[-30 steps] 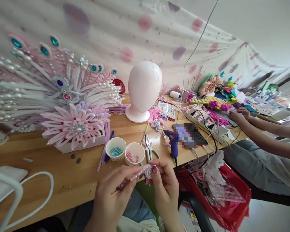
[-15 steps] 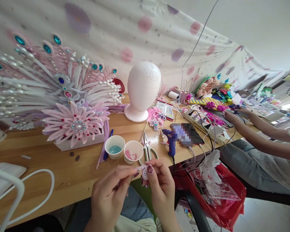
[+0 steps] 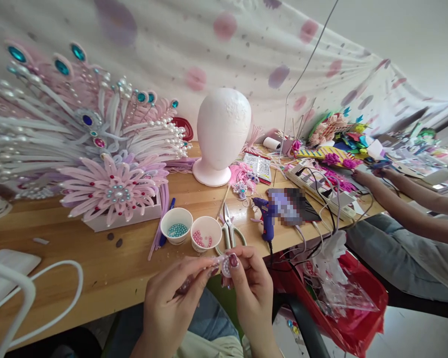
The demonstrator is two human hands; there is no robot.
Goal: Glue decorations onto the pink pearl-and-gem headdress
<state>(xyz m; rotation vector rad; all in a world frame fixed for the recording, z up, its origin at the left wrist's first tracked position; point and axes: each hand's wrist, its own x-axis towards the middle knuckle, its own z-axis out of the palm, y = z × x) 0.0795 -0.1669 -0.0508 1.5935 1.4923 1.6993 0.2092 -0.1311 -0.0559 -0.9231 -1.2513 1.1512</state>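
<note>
My left hand and my right hand meet just off the near edge of the wooden table. Both pinch one small pale pink ornament with a round beaded centre, the right thumb pressed on top of it. Just beyond the hands stand two white cups, one with teal beads and one with pink beads. Scissors lie beside the cups, and a purple glue gun stands to their right.
A large pink feathered headdress with pearls fills the left. A white foam head stands behind centre. Another person's arms work at the right near a power strip and cables. A red bag hangs below the edge.
Both hands keep pinching the ornament with only slight finger shifts. The other person's hands have moved further right along the table.
</note>
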